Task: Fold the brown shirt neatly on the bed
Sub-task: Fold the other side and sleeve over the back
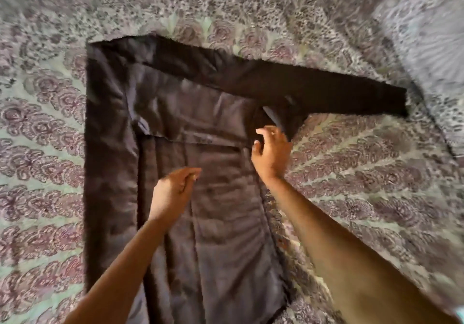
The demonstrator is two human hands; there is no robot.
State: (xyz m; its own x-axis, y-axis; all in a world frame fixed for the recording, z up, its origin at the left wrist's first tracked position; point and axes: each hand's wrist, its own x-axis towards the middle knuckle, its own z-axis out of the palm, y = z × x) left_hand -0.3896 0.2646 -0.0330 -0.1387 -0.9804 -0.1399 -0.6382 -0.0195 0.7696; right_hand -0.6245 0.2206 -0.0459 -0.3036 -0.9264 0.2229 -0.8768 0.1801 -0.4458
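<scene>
Brown shirt point(213, 223) lay flat on the bed point(364, 178) — its outstretched sleeve point(326, 90) ran rightward from just beyond your empty, loosely open right hand point(271, 150); your left hand point(173, 193), likewise empty, hovered mid-shirt.

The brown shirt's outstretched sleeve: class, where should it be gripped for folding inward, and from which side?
Probably the cuff, approached from the right: the sleeve lies flat and straight, its free end farthest from the shirt body.

A home bedroom. A bed point(351, 173) fills the view under a floral cover point(42, 128) of purple and pale green. A patterned pillow point(426, 30) lies at far right.
</scene>
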